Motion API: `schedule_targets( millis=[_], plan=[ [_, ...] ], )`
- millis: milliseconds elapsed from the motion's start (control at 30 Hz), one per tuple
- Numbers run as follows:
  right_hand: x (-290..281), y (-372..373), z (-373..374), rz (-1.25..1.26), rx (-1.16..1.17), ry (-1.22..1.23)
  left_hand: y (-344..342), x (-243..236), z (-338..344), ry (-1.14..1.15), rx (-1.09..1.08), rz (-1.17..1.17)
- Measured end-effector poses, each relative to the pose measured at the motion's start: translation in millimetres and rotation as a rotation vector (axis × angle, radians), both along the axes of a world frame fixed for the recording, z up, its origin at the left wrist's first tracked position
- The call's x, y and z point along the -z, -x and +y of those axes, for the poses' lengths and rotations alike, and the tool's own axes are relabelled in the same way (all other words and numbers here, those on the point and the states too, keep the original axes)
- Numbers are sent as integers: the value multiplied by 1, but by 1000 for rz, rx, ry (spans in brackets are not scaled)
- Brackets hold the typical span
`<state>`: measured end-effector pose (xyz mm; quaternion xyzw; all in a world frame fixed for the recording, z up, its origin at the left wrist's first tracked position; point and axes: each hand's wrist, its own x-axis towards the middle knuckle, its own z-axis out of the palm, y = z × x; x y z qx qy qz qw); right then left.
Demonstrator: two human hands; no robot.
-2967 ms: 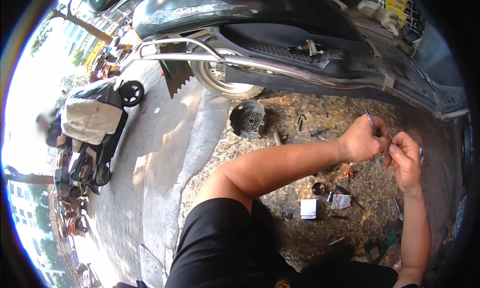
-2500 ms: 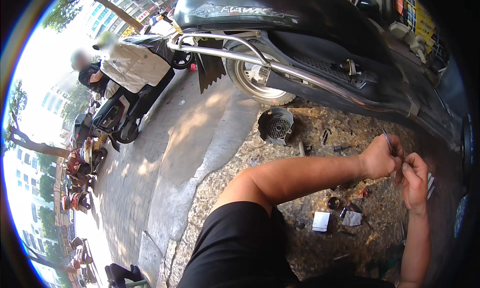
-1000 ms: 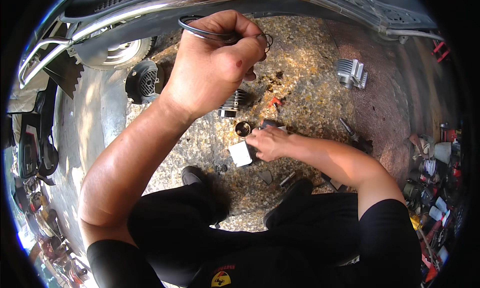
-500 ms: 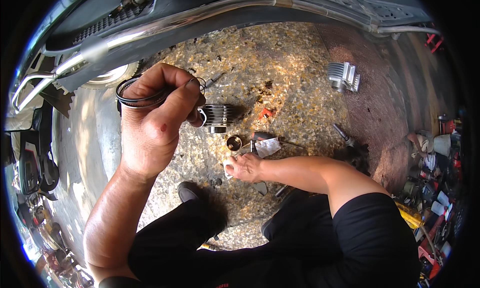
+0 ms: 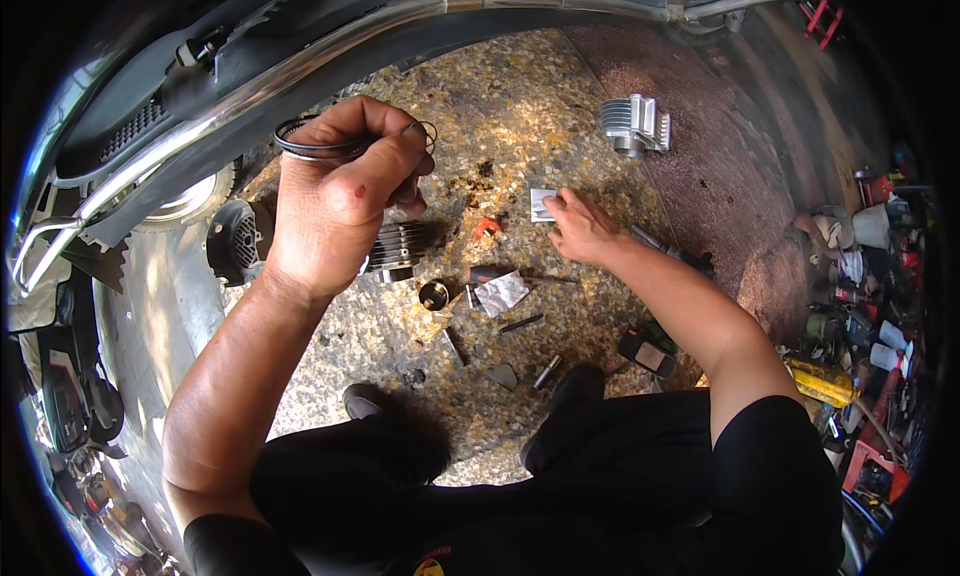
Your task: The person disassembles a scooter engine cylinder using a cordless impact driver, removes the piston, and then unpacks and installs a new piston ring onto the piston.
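Note:
My left hand (image 5: 345, 191) is raised, its thumb and fingers closed on several thin metal piston rings (image 5: 290, 136). The larger ones loop back over the hand, and a fine one sticks out past the fingertips. Partly hidden behind that hand is a dark finned engine cylinder (image 5: 398, 248) on the ground. Farther right, my right hand (image 5: 585, 228) reaches forward, its fingers closed on the edge of a small flat white packet (image 5: 540, 198). Between the hands lies a small orange-red piece (image 5: 487, 226). A round, hollow, piston-like part (image 5: 433, 295) sits nearer to me.
A silver finned cylinder (image 5: 632, 126) stands at the far right. A screwdriver (image 5: 487, 274), crumpled white paper (image 5: 503, 294) and a small metal socket-like piece (image 5: 547, 372) lie before my feet. A metal bar (image 5: 330, 58) crosses the top. Tools and clutter (image 5: 870, 306) line the right side.
My right hand has gone from near my feet forward and to the right, with the white packet in its fingers. My left hand still holds the rings. The whole view has shifted.

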<state>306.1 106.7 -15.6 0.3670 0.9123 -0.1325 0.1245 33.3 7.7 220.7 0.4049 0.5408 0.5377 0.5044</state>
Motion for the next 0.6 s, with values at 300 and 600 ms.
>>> schedule_targets(
  millis=[300,600],
  plan=[
    [-13,30,-15,-66,78,410,5,5,0,-1,11,20],
    [21,80,-3,270,510,675,26,4,-27,71,-112,2]
  ],
)
